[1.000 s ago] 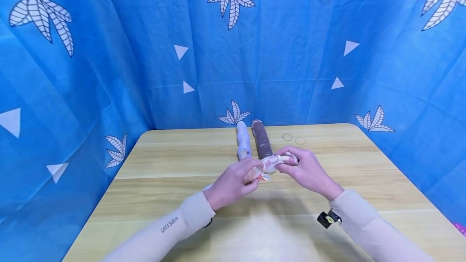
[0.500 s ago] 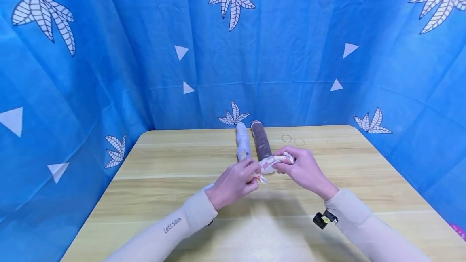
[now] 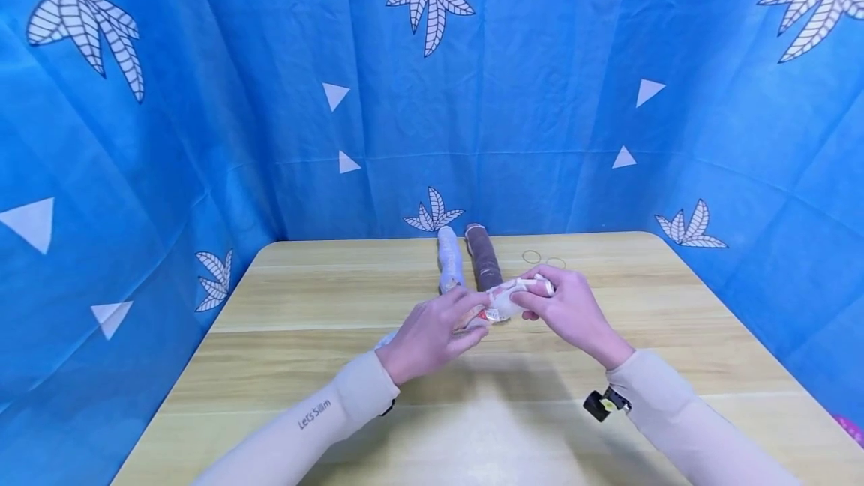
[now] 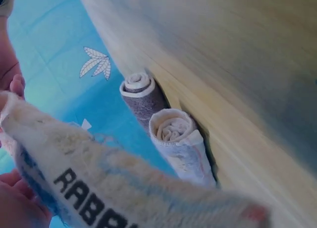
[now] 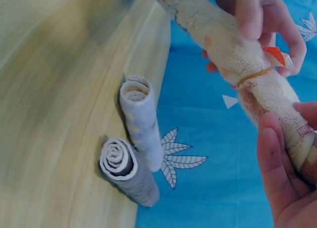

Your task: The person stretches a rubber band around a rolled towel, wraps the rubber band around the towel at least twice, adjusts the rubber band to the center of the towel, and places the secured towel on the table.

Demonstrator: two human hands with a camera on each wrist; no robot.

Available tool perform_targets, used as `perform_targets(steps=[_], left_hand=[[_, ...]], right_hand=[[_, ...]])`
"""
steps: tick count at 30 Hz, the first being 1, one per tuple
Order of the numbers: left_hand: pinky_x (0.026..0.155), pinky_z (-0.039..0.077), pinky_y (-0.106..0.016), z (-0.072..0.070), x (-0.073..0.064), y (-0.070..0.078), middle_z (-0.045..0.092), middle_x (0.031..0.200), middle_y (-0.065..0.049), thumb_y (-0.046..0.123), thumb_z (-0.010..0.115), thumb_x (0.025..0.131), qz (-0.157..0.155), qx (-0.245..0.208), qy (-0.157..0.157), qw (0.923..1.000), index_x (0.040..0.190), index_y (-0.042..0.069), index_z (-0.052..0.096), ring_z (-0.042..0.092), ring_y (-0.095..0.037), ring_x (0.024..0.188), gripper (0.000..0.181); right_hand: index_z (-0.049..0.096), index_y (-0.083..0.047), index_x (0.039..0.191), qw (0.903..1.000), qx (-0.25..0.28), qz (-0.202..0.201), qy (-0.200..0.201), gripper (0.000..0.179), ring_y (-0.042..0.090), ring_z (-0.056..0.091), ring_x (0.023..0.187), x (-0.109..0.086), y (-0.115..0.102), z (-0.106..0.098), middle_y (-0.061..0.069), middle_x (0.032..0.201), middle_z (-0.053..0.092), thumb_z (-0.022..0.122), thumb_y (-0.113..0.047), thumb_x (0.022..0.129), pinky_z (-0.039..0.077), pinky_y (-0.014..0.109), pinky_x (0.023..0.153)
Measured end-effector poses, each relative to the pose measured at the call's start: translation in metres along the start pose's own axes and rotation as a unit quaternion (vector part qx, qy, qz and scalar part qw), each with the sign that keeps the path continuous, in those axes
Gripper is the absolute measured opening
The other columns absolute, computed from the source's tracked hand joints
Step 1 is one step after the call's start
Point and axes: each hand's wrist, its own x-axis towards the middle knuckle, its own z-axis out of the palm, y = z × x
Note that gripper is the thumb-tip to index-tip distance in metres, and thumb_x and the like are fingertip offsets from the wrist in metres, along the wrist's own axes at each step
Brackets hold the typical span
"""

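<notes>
- While your left hand [image 3: 430, 334] is gripping the cloth roll [image 5: 230, 53] at the head view's centre, your right hand [image 3: 572, 313] is pinching its right end, seemingly steadying it.
- A band [image 5: 254, 76] is circling it, probably holding it wound.
- Just above, the lavender roll [image 3: 450, 261] and brown roll [image 3: 482, 255] are lying aside.

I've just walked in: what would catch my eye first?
Probably the bright blue curtain with white leaf shapes, hanging behind the table. Then, over the table, the left hand and right hand holding a pale rolled cloth with a band around it. Beyond them, a lilac roll and a dark brown roll lie side by side.
</notes>
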Motion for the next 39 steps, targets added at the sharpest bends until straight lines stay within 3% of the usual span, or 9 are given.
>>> perform_targets(steps=[4, 10, 18, 25, 29, 35, 39], left_hand=[[0.055, 0.045, -0.015, 0.002, 0.001, 0.001, 0.064, 0.108, 0.002, 0.026, 0.073, 0.093, 0.031, 0.063, 0.008, 0.9975, 0.131, 0.025, 0.060, 0.055, -0.005, 0.069, 0.041], [0.062, 0.051, -0.016, 0.000, 0.003, 0.005, 0.066, 0.105, 0.001, 0.021, 0.075, 0.090, 0.047, 0.092, 0.006, 0.9947, 0.130, 0.018, 0.061, 0.060, -0.008, 0.073, 0.043], [0.055, 0.042, -0.010, -0.002, 0.006, 0.011, 0.060, 0.097, 0.000, 0.021, 0.076, 0.087, 0.026, 0.115, -0.036, 0.9924, 0.137, 0.017, 0.061, 0.052, -0.006, 0.066, 0.052], [0.048, 0.033, -0.011, 0.003, 0.004, 0.008, 0.055, 0.092, 0.004, 0.022, 0.077, 0.086, 0.007, 0.123, -0.045, 0.9914, 0.134, 0.020, 0.065, 0.046, -0.005, 0.061, 0.050], [0.052, 0.040, -0.013, 0.005, 0.001, 0.006, 0.059, 0.098, 0.004, 0.021, 0.077, 0.087, 0.017, 0.125, -0.033, 0.9915, 0.123, 0.021, 0.068, 0.052, -0.006, 0.067, 0.037], [0.056, 0.051, -0.021, 0.002, -0.001, 0.004, 0.065, 0.105, -0.002, 0.020, 0.066, 0.097, 0.076, 0.157, 0.003, 0.9848, 0.102, 0.018, 0.066, 0.063, -0.012, 0.076, 0.005], [0.058, 0.053, -0.022, -0.001, 0.000, 0.004, 0.067, 0.104, 0.000, 0.016, 0.065, 0.097, 0.088, 0.100, 0.007, 0.9910, 0.098, 0.018, 0.064, 0.064, -0.010, 0.072, 0.003]], right_hand=[[0.071, -0.006, 0.099, 1.0000, 0.007, 0.001, 0.001, 0.016, 0.023, 0.070, 0.064, -0.002, 0.000, 0.001, 0.011, 0.084, 0.073, 0.076, -0.016, 0.087, 0.057, 0.031, 0.057], [0.069, -0.004, 0.096, 0.9999, 0.014, 0.009, 0.004, 0.017, 0.025, 0.069, 0.063, -0.005, -0.001, 0.002, 0.011, 0.084, 0.072, 0.077, -0.016, 0.087, 0.057, 0.029, 0.057], [0.069, -0.002, 0.095, 0.9994, 0.028, 0.020, -0.005, 0.017, 0.023, 0.067, 0.061, -0.008, -0.002, 0.007, 0.012, 0.083, 0.071, 0.077, -0.013, 0.086, 0.058, 0.030, 0.057], [0.070, -0.002, 0.093, 0.9993, 0.019, 0.030, -0.010, 0.015, 0.022, 0.068, 0.061, -0.005, 0.001, 0.011, 0.011, 0.080, 0.070, 0.077, -0.012, 0.085, 0.057, 0.031, 0.055], [0.070, -0.002, 0.095, 0.9985, 0.021, 0.047, -0.019, 0.018, 0.022, 0.068, 0.061, 0.000, 0.004, 0.010, 0.011, 0.081, 0.071, 0.077, -0.014, 0.084, 0.059, 0.037, 0.058], [0.069, 0.004, 0.099, 0.9929, 0.074, 0.084, -0.041, 0.025, 0.020, 0.067, 0.060, 0.006, 0.011, 0.005, 0.012, 0.082, 0.071, 0.076, -0.015, 0.085, 0.060, 0.037, 0.060], [0.068, 0.009, 0.102, 0.9849, 0.126, 0.103, -0.058, 0.028, 0.018, 0.066, 0.059, 0.008, 0.016, -0.001, 0.012, 0.082, 0.071, 0.074, -0.013, 0.085, 0.059, 0.035, 0.060]])
